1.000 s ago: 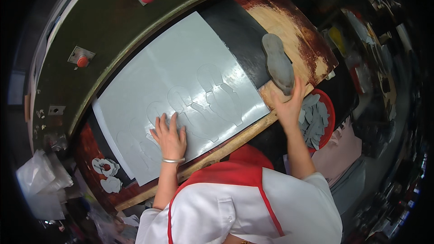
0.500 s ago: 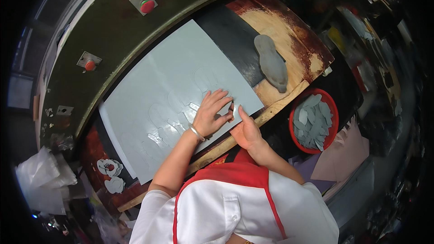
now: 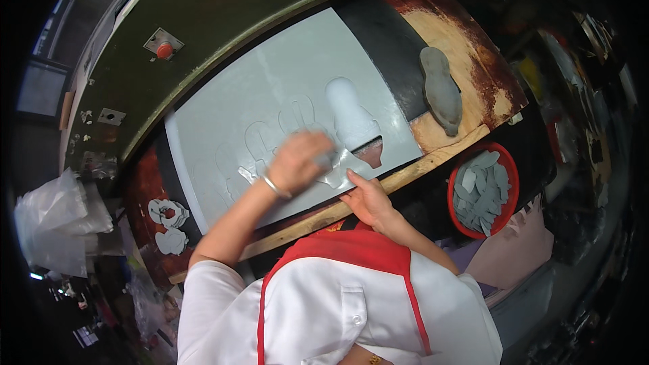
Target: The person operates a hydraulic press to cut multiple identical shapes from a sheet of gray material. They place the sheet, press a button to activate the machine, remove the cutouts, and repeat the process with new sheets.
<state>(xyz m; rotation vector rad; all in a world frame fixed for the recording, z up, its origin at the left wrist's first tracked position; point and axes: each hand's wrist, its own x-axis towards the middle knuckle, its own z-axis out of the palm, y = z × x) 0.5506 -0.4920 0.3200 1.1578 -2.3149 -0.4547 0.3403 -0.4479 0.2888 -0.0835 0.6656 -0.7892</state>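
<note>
A large pale grey sheet lies on the work board, with several insole-like outlines cut into it. Toward its right side an insole-shaped opening shows a paler layer, and reddish board at its near end. My right hand is at the sheet's near edge, thumb over a shiny, bent grey cut piece, pinching it. Above the sheet, just left of that piece, my left hand is smeared by motion; its fingers are unclear. A metal bangle circles my left wrist.
A sole-shaped grey-brown block rests on the board at right. Beside the wooden edge stands a red bucket of grey scraps. Small cut pieces lie at left. A green machine beam with red buttons spans the back.
My left hand has moved left, away from my right hand. An insole-shaped opening now shows in the sheet, and a cut piece is bent up. The whole view has shifted a little.
</note>
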